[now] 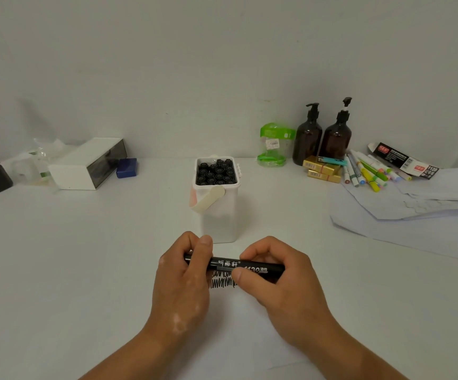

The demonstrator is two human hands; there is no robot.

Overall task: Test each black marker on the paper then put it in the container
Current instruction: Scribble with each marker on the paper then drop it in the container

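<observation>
Clearly the marker (239, 266) is held level between both hands, just over the scribbles (222, 281) on the paper (239, 319). The left hand (184, 278) pinches one end and the right hand (274, 272) curls round the barrel, a hold that suits pulling or pressing a cap, I'd guess. Beyond them the container (218, 215) stands nearly packed with black markers, close for the drop. White table (85, 256), bare pale wall; pump bottles (321, 138) and coloured pens (370, 171) far right, a white box (85, 165) far left.

Container (218, 215) just beyond hands, mouth packed with markers (216, 172); flanks open.
</observation>
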